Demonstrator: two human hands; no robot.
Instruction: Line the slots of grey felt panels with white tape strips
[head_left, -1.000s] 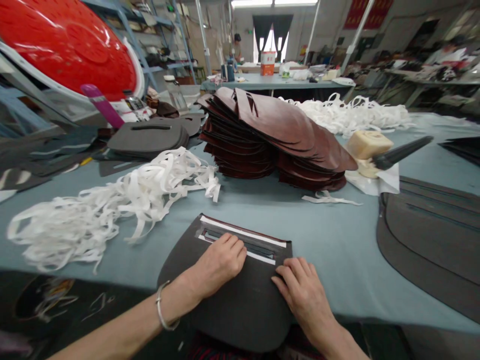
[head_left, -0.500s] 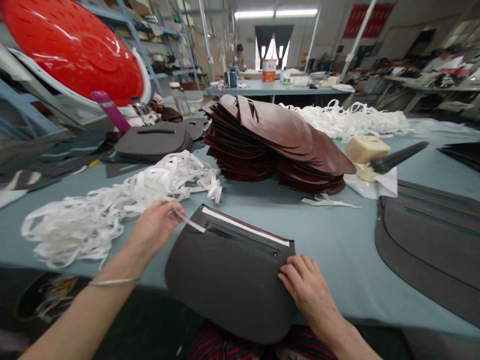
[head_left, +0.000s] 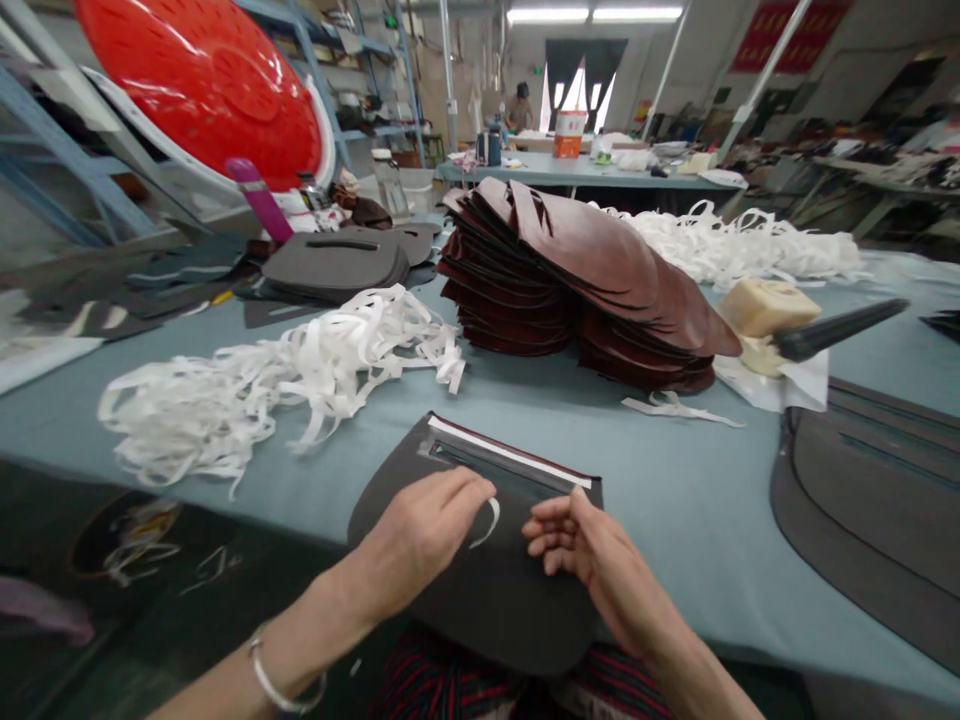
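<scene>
A dark grey leather panel (head_left: 487, 590) with a slot near its top lies at the table's near edge. One white tape strip (head_left: 510, 452) still runs along the slot's far side. My left hand (head_left: 420, 530) is over the panel, fingers pinched on a curled white strip (head_left: 487, 522). My right hand (head_left: 585, 550) hovers just right of it, fingers bent and drawn together near the slot's right end, with nothing clearly in them.
A heap of peeled white strips (head_left: 277, 375) lies to the left. A tall stack of brown leather panels (head_left: 577, 280) stands behind, beside a mallet (head_left: 795, 320). More dark panels (head_left: 877, 490) lie right and back left (head_left: 337, 262). A person stands far back.
My left hand pulled a white strip off the slot's near side out to the left, then came back over the panel holding a curled strip. My right hand lifted off the panel's right end.
</scene>
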